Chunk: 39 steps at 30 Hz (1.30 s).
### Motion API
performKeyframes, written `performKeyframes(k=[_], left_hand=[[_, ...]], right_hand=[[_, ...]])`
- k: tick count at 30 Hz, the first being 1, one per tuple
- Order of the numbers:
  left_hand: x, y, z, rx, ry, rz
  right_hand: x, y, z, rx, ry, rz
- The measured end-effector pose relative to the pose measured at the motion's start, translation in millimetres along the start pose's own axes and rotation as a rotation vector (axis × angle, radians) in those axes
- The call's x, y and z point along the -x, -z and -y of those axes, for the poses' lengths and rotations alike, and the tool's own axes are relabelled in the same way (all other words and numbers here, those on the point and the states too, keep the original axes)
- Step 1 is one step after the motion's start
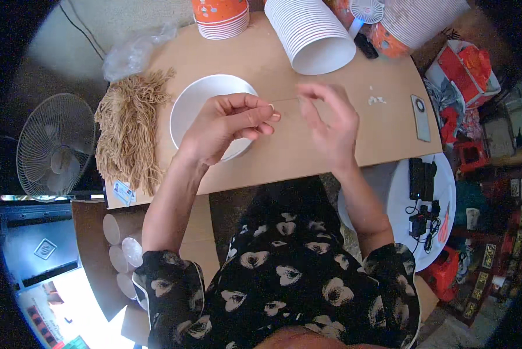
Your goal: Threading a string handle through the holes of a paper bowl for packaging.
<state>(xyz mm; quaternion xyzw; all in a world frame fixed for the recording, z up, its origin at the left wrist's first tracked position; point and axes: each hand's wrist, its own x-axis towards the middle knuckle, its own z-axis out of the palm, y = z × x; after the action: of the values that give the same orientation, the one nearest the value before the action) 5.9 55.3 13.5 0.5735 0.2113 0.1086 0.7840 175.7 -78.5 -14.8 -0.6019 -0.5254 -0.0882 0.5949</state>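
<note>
My left hand [229, 125] is over the right part of a white round tub [186, 107], its thumb and index finger pinched together. A tiny pale bit shows at those fingertips, too small to name. A faint thin line, perhaps a thread, runs from there toward my right hand [333, 122]. That hand is raised over the tabletop to the right of the tub, and motion smears its fingers, so whether it grips anything is unclear. Left of the tub lies a thick bundle of tan yarn-like strands [130, 128].
Stacked white tubs [313, 35] lie along the table's [261, 168] far side, near orange-patterned tubs [220, 20] and a small fan [365, 10]. White scraps [377, 100] and a phone [421, 119] are at right. A round white stool [400, 232] holds black adapters [422, 180].
</note>
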Motion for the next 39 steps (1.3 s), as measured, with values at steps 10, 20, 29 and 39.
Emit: performKeyframes(k=[10, 20, 29, 39], left_hand=[[-1.9, 10.5, 8.8, 0.064, -0.032, 0.056], [-4.6, 6.2, 14.4, -0.043, -0.155, 0.015], [-8.9, 2.6, 11.3, -0.129, -0.121, -0.002], [-9.7, -5.3, 10.6, -0.171, -0.114, 0.013]], right_hand=[[24.6, -16.7, 27.2, 0.059, 0.031, 0.052], [29.2, -20.7, 29.5, 0.133, 0.038, 0.026], [31.6, -17.6, 25.8, 0.095, -0.053, 0.039], [31.1, -11.5, 25.3, 0.053, -0.066, 0.024]])
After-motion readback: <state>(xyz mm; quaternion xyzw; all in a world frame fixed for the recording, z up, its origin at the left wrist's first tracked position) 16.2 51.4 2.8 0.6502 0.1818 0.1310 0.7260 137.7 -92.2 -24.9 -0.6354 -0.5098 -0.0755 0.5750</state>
